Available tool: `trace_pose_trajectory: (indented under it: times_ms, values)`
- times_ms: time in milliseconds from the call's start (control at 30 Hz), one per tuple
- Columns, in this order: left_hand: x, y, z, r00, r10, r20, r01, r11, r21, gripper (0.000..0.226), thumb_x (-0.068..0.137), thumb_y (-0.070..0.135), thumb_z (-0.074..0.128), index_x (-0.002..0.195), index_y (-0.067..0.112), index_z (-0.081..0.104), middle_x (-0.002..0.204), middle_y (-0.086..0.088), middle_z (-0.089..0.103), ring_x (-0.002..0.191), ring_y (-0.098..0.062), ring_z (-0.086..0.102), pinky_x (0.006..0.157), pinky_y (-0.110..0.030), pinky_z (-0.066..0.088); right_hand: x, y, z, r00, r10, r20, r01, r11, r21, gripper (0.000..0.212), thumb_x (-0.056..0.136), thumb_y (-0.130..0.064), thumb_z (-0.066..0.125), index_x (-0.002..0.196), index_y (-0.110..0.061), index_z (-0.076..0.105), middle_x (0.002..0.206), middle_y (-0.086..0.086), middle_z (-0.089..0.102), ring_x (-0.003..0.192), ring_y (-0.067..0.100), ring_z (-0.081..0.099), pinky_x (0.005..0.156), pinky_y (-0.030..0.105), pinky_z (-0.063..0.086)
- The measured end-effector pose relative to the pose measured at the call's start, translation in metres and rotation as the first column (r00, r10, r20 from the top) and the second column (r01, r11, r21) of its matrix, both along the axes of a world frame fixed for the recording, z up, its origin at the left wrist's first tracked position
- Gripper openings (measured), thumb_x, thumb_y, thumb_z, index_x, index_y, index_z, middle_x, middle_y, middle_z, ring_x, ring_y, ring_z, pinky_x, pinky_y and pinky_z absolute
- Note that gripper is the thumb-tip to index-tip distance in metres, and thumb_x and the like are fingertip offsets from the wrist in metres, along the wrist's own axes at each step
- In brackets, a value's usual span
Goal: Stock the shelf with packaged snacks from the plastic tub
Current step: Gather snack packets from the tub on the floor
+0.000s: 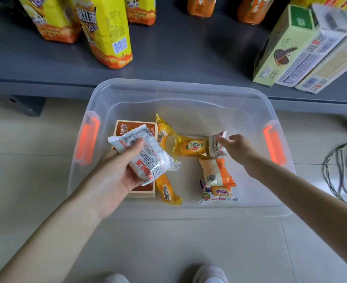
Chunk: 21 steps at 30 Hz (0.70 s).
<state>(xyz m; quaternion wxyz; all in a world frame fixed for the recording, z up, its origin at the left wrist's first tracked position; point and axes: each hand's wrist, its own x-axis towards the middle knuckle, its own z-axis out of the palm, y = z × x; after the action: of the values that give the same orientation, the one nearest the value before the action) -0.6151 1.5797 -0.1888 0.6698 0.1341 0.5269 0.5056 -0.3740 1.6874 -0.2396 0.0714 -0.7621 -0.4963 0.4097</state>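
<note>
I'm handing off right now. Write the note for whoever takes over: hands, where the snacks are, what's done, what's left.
Left hand holds a white snack packet over the plastic tub.
Right hand touches a smaller white packet in the tub; grip unclear.
In the tub: brown LANDY box, yellow bread packets, orange-and-white packet, purple-print packet.
Done: the shelf holds iced tea bottles and snack boxes, no packets yet.
Left: shelve the held packet, then the rest.

L hand [115,180] & R hand [238,149] bare, forearms [62,231] bare too; pale whitish shoes [210,275] at btm edge
</note>
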Motion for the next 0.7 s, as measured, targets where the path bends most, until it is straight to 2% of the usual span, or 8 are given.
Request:
trace_pose_trajectory:
  times_ms: [67,100,167,233,367,500,600,700]
  values:
    - [0.000,0.000,0.000,1.000,0.019,-0.006,-0.019,1.000,0.001,0.013,0.091,0.020,0.055,0.097,0.020,0.066,0.083,-0.001,0.075,0.078,-0.016,0.073,0.057,-0.031,0.059,-0.004,0.000,-0.011,0.996,-0.092,-0.012,0.090,0.990,-0.111,0.057,0.095,-0.051,0.043,0.123,-0.002,0.048,0.093,0.006,0.052,0.073,0.014,0.044,0.060,0.025,0.036]
    - [0.000,0.000,-0.002,1.000,0.029,-0.006,-0.029,1.000,-0.001,0.013,0.092,0.020,0.054,0.097,0.020,0.066,0.083,-0.001,0.075,0.079,-0.016,0.073,0.058,-0.031,0.060,-0.005,0.001,-0.017,0.989,-0.144,-0.028,0.138,0.978,-0.155,0.054,0.096,-0.050,0.042,0.121,-0.002,0.048,0.090,0.005,0.050,0.075,0.016,0.045,0.063,0.025,0.037]
    - [0.000,0.000,-0.003,0.999,0.035,0.002,-0.035,0.999,-0.007,0.014,0.090,0.021,0.055,0.098,0.020,0.067,0.087,-0.003,0.075,0.084,-0.019,0.073,0.064,-0.033,0.060,-0.009,0.002,-0.027,0.969,-0.238,-0.066,0.219,0.952,-0.212,0.051,0.096,-0.049,0.043,0.122,-0.005,0.047,0.100,0.006,0.049,0.087,0.020,0.047,0.076,0.028,0.039]
    - [0.000,0.001,-0.004,0.999,0.034,0.006,-0.034,0.999,-0.010,0.016,0.089,0.022,0.056,0.100,0.020,0.067,0.092,-0.004,0.075,0.091,-0.022,0.072,0.068,-0.035,0.059,-0.012,0.007,-0.035,0.949,-0.304,-0.083,0.278,0.931,-0.238,0.051,0.095,-0.050,0.046,0.125,-0.008,0.046,0.107,0.006,0.050,0.093,0.022,0.049,0.081,0.028,0.039]
    - [-0.002,0.001,-0.005,0.997,0.065,0.036,-0.064,0.998,-0.011,0.020,0.082,0.024,0.060,0.100,0.019,0.067,0.091,-0.004,0.075,0.091,-0.023,0.072,0.069,-0.037,0.060,-0.016,0.021,-0.043,0.926,-0.368,-0.088,0.347,0.918,-0.192,0.052,0.094,-0.048,0.050,0.127,-0.009,0.047,0.114,0.009,0.056,0.093,0.021,0.053,0.081,0.025,0.043]
    - [-0.006,0.006,-0.006,0.986,0.058,0.156,-0.045,0.995,-0.086,0.058,0.061,0.036,0.072,0.115,0.015,0.067,0.106,-0.013,0.073,0.098,-0.031,0.070,0.063,-0.039,0.060,-0.023,0.025,-0.052,0.949,-0.312,-0.041,0.308,0.948,-0.081,0.045,0.094,-0.038,0.056,0.124,-0.005,0.050,0.123,0.013,0.059,0.088,0.019,0.055,0.063,0.020,0.045]
    - [-0.006,0.011,-0.002,0.984,0.056,0.169,-0.042,0.995,-0.086,0.036,0.076,0.031,0.065,0.104,0.009,0.068,0.088,-0.011,0.075,0.081,-0.020,0.074,0.061,-0.027,0.058,-0.022,0.027,-0.053,0.937,-0.347,-0.041,0.347,0.938,-0.017,0.040,0.092,-0.025,0.061,0.124,-0.003,0.052,0.124,0.016,0.059,0.099,0.024,0.060,0.070,0.024,0.047]
    - [-0.003,0.011,0.004,0.965,0.082,0.249,-0.063,0.994,-0.084,0.045,0.074,0.028,0.061,0.113,0.004,0.066,0.102,-0.023,0.070,0.096,-0.037,0.069,0.084,-0.046,0.055,-0.022,0.026,-0.030,0.868,-0.459,-0.189,0.451,0.888,-0.087,0.032,0.089,-0.016,0.065,0.114,-0.001,0.052,0.113,0.019,0.061,0.102,0.029,0.062,0.077,0.031,0.053]
